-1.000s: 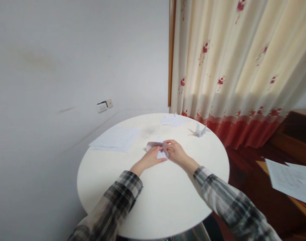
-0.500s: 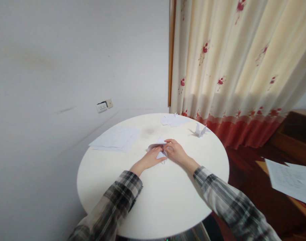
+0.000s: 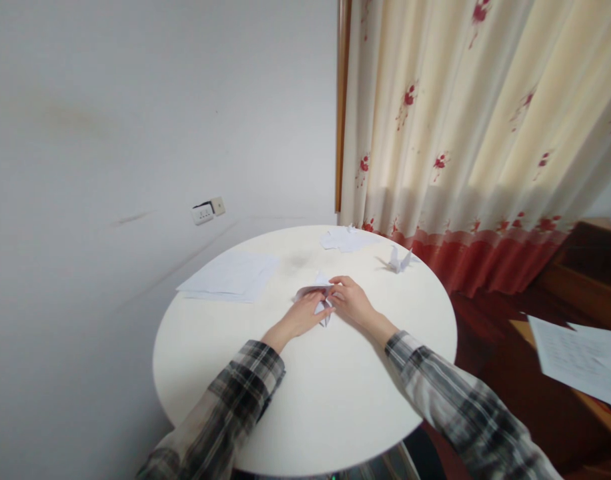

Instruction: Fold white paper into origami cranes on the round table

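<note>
Around the far middle of the round white bench (image 3: 305,400), a piece of folded paper (image 3: 313,288) rests between the person's two hands. The left hand (image 3: 300,316) grasps it from the left, fingers laid over the raised flap and thumb stretched to the right across the nearer part. The right hand (image 3: 353,299) comes in from the other side, its thumb and fingers bent together at the paper's right edge and holding it there; the exact contact at the fingertips is too small to make out. One pointed corner stands out beyond the hands, and another narrow part points back toward the person. Plaid cuffs (image 3: 264,360) end at both wrists.

To the left on the bench lies a loose stack of white sheets (image 3: 230,277). Near the far edge are some flat paper pieces (image 3: 341,240), with a small folded shape (image 3: 351,228) beside them. Farther right stands a paper bird (image 3: 398,261), apart from the right hand. Beyond the bench hangs a flowered curtain (image 3: 435,120) with a red lower band, and a socket (image 3: 203,214) sits on the pale wall (image 3: 135,133).
</note>
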A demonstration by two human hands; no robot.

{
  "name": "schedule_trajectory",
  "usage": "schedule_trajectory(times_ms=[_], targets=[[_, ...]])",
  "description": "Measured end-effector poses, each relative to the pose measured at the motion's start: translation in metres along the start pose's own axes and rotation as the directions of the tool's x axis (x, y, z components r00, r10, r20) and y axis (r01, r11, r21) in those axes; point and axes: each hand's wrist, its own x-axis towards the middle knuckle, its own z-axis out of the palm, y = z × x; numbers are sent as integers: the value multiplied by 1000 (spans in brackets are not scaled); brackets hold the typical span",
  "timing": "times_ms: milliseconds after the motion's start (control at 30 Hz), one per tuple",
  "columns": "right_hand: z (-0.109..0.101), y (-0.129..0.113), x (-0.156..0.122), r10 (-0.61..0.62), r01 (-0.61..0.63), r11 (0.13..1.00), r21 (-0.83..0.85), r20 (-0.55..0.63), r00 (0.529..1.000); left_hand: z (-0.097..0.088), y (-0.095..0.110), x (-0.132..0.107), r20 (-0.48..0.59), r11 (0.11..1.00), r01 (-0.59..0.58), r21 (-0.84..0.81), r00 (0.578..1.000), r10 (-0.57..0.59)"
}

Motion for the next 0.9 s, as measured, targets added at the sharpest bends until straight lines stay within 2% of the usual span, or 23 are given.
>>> schedule_trajectory(times_ms=[400, 600, 733, 900], targets=[[0, 0, 0, -7, 7, 1000, 5, -20, 1000, 4, -11, 1, 8, 1000, -27, -10, 1000, 27], [0, -2, 0, -21, 19, 998, 64, 35, 999, 5, -11, 1, 2, 999, -26, -30, 1000, 26], [2, 0, 0, -42, 37, 998, 52, 87, 995, 4, -9, 0, 6, 1000, -9, -20, 1000, 9], [5, 3, 0, -35, 34, 999, 9, 96, 995, 0, -4, 0, 12, 999, -17, -37, 1000, 17]])
